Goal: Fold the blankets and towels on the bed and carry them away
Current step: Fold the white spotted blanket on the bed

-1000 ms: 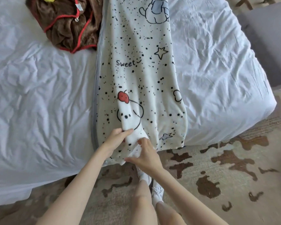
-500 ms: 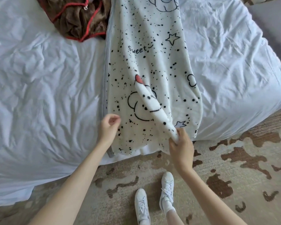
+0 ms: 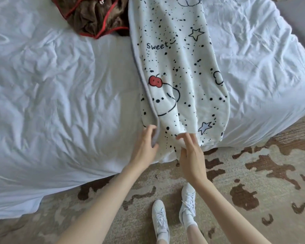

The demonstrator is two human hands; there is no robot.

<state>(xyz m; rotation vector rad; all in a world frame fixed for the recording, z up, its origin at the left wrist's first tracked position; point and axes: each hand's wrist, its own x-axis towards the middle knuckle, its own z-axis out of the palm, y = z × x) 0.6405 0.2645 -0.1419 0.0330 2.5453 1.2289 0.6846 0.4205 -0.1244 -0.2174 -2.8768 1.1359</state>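
Observation:
A white fleece blanket [image 3: 180, 67] with black speckles, stars and the word "Sweet" lies as a long folded strip across the white bed [image 3: 60, 95], its near end hanging over the edge. My left hand [image 3: 145, 147] pinches the blanket's grey left edge near the bed's front edge. My right hand [image 3: 190, 152] grips a fold of the blanket's near end between thumb and fingers. A crumpled brown blanket [image 3: 95, 14] with red trim lies at the top of the bed, touching the white blanket's left side.
A beige carpet [image 3: 253, 182] with brown patches covers the floor in front of the bed. My white sneakers [image 3: 173, 213] stand on it, close to the bed. A grey piece of furniture [image 3: 301, 20] is at the upper right.
The raised fold my right hand pulled to the right has been laid flat. My right hand moved back left, and my left hand took hold of the grey edge.

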